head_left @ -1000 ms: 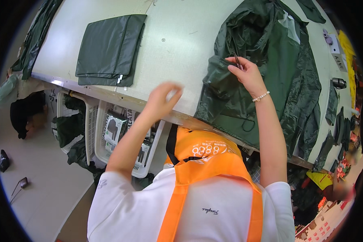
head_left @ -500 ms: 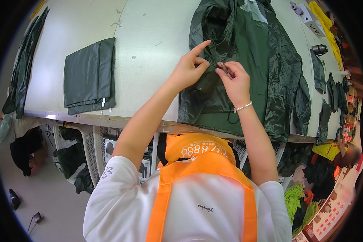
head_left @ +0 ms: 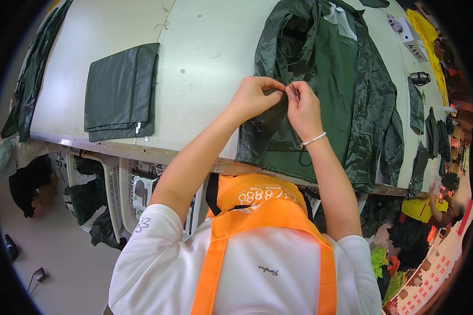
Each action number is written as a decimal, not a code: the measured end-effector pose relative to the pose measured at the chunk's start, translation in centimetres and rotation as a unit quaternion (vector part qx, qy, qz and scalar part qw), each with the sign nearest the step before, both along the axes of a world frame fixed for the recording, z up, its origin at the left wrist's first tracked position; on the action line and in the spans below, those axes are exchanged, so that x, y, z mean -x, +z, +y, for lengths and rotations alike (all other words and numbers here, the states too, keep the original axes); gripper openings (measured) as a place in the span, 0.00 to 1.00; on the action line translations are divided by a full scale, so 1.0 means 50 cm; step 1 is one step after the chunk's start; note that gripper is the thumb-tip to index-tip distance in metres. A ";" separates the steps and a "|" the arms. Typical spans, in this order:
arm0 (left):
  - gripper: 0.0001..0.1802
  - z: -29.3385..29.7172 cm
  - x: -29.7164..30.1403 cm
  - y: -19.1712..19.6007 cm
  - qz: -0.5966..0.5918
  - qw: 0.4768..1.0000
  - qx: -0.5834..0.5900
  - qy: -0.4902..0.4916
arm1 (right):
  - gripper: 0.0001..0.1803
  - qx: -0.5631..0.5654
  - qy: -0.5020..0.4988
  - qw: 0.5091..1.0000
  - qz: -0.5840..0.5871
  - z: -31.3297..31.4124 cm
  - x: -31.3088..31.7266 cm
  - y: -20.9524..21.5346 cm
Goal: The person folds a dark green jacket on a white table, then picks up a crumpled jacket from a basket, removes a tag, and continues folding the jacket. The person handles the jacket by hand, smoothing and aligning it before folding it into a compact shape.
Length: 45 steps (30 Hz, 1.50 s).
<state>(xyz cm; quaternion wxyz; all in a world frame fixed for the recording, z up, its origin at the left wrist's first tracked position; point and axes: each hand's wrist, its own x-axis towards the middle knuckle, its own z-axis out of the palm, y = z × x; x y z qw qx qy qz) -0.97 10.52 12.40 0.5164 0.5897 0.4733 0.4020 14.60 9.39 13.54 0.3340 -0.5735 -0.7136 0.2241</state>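
Observation:
A dark green rain jacket [head_left: 333, 113] with a shiny coated surface lies spread on the table before me, its collar end away from me. Over its left part my two hands meet at the fingertips. My left hand [head_left: 255, 97] is closed in a pinch; whatever is between its thumb and forefinger is too small to make out. In my right hand [head_left: 304, 107], with a beaded bracelet at the wrist, the fingers close around a small dark metal tool [head_left: 296, 94], perhaps thread snips, mostly hidden. A black cord loop hangs at the jacket's lower part.
A folded dark green garment [head_left: 122, 92] lies on the table [head_left: 205, 58] to the left. More dark garments hang over the far-left edge. At right are a white box [head_left: 412, 41], a black cylindrical object [head_left: 420, 79] and dark fabric strips. White baskets [head_left: 113, 194] stand underneath. Other people are at both sides.
My left forefinger, stretched out before, has bent into a pinch beside the thumb. The left hand has moved right to meet the right hand. The whole view has shifted slightly.

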 end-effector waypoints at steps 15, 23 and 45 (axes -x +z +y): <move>0.06 0.020 0.021 -0.047 -0.133 0.985 0.110 0.018 | 0.11 0.096 0.058 0.994 0.006 -0.004 -0.021 0.032; 0.06 0.021 0.033 -0.041 -0.125 0.986 0.109 0.017 | 0.12 0.111 0.053 0.991 0.047 0.007 -0.026 0.014; 0.35 0.007 0.111 -0.029 -0.040 0.995 -0.088 -0.019 | 0.12 -0.281 0.027 0.954 -0.098 0.037 -0.036 0.041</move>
